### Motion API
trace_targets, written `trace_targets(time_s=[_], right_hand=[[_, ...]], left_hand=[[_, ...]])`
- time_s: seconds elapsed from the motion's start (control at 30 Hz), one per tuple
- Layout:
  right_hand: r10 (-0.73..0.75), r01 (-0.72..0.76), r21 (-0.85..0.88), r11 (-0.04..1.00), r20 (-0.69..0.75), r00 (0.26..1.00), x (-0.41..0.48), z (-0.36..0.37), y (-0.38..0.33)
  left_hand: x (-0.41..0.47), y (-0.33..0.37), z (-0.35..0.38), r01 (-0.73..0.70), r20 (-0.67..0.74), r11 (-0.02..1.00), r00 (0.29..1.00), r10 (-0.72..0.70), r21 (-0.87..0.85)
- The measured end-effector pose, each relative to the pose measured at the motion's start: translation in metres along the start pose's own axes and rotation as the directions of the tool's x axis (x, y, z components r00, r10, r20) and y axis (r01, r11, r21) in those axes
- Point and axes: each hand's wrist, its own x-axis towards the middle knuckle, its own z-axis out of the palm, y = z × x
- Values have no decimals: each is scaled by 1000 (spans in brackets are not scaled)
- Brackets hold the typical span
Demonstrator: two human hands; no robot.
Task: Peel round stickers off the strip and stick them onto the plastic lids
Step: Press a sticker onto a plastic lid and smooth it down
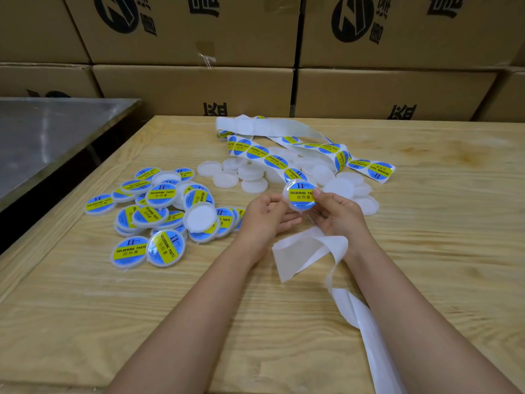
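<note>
Both your left hand [267,213] and right hand [339,216] pinch one stickered lid [301,196]. Finished lids [159,206] crowd left; bare lids [250,174] and strip [272,158] lie beyond

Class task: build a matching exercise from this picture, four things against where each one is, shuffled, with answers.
1 stickered lid pile
2 plain lids
3 single stickered lid
4 empty backing strip

A gripped by left hand and right hand
B left of the hands
C trailing to the near table edge
D beyond the hands, mid-table

Pairs: 1-B, 2-D, 3-A, 4-C
</note>
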Motion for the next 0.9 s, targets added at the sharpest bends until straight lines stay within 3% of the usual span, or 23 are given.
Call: trace_targets(time_s=[0.63, 0.9], right_hand=[[-22, 21, -16, 1000, -19, 1000, 0, 2, 1], [-64, 55, -129, 990, -67, 996, -2, 4, 2]], left_hand=[[1, 1, 1, 8, -8, 1000, 1000, -8, 27], [1, -1, 2, -44, -29, 997, 999, 46, 65]])
